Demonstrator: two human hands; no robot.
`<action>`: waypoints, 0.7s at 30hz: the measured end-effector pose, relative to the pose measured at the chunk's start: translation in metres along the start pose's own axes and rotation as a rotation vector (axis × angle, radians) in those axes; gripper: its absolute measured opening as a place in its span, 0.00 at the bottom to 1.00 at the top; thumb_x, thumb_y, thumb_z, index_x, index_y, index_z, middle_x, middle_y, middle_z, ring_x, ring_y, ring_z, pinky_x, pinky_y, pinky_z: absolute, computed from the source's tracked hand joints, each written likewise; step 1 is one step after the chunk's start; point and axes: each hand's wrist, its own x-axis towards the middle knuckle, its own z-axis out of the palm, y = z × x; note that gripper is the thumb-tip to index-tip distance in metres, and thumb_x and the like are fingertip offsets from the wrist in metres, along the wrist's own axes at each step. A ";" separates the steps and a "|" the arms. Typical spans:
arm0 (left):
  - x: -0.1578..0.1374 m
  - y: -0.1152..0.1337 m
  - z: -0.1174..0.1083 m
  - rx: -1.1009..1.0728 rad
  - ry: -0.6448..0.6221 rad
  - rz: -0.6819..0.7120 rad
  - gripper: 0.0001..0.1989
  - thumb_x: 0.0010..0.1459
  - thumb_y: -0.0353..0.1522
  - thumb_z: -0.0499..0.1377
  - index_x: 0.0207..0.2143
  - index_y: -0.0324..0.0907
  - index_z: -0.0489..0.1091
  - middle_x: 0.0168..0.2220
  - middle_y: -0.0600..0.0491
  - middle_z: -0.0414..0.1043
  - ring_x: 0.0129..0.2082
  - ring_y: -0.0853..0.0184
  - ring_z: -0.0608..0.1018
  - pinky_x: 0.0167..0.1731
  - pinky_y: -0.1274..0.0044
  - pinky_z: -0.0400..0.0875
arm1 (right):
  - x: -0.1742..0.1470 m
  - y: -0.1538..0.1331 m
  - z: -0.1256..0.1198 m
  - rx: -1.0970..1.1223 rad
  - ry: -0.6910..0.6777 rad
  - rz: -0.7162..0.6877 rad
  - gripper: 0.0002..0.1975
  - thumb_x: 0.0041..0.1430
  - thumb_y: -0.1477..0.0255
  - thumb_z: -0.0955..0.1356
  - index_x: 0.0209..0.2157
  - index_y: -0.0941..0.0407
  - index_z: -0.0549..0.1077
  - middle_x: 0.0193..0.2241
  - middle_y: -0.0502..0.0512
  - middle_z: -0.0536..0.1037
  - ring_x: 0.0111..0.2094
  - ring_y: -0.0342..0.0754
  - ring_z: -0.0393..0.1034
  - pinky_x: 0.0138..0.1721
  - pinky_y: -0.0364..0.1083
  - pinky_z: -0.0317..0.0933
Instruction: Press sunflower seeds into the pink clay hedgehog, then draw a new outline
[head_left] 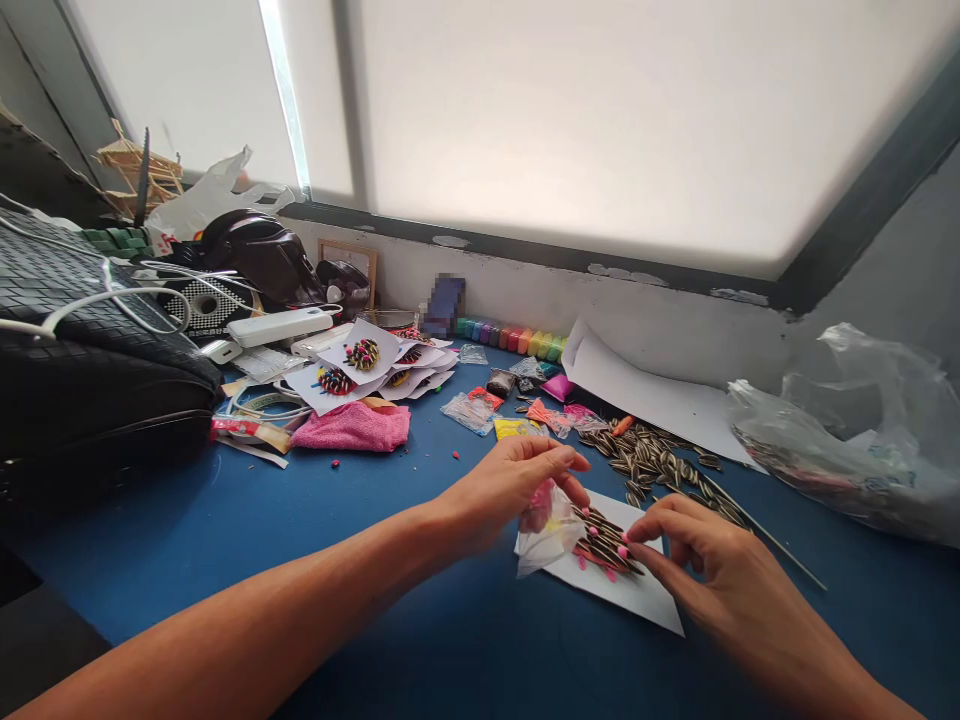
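From here I see the left hand (499, 485) gripping a crinkled clear plastic bag (551, 541) while the right hand (701, 548) pinches a small round pink ball (623, 552) at clustered, striped brown seeds (602, 543) on white paper (643, 600), where gentle pressure should serve best.

Head camera, sole view: worn on the person's head, facing forward and down across blue desk (300, 510) towards pale window blind (600, 120); left hand (502, 485), right hand (716, 560) near.

Craft desk (480, 640), loose seeds (652, 458), decorated papers (364, 355)
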 end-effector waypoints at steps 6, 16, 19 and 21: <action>0.005 -0.003 -0.003 -0.166 0.053 -0.040 0.11 0.52 0.28 0.61 0.40 0.36 0.70 0.35 0.51 0.72 0.22 0.76 0.70 0.24 0.80 0.64 | 0.001 -0.004 -0.002 0.005 0.043 0.006 0.14 0.60 0.58 0.64 0.30 0.50 0.77 0.25 0.50 0.75 0.21 0.45 0.66 0.22 0.44 0.60; 0.006 -0.005 -0.004 -0.127 0.017 0.003 0.14 0.48 0.27 0.62 0.40 0.35 0.70 0.35 0.50 0.71 0.24 0.75 0.70 0.26 0.79 0.65 | -0.002 -0.004 -0.002 -0.162 -0.067 0.064 0.14 0.58 0.65 0.61 0.30 0.48 0.77 0.27 0.50 0.77 0.21 0.45 0.65 0.24 0.45 0.59; 0.006 -0.005 -0.004 -0.117 0.016 0.004 0.13 0.49 0.26 0.61 0.40 0.35 0.70 0.35 0.50 0.72 0.23 0.76 0.70 0.25 0.79 0.64 | -0.004 -0.004 -0.002 -0.175 -0.069 0.067 0.13 0.58 0.66 0.61 0.30 0.48 0.77 0.28 0.50 0.77 0.21 0.45 0.65 0.24 0.45 0.58; 0.005 -0.006 -0.004 -0.119 0.014 0.001 0.13 0.49 0.26 0.60 0.40 0.35 0.70 0.35 0.50 0.72 0.23 0.76 0.70 0.25 0.80 0.64 | -0.004 -0.005 -0.001 -0.166 -0.078 0.064 0.13 0.57 0.66 0.61 0.30 0.47 0.77 0.28 0.50 0.77 0.22 0.45 0.66 0.25 0.45 0.59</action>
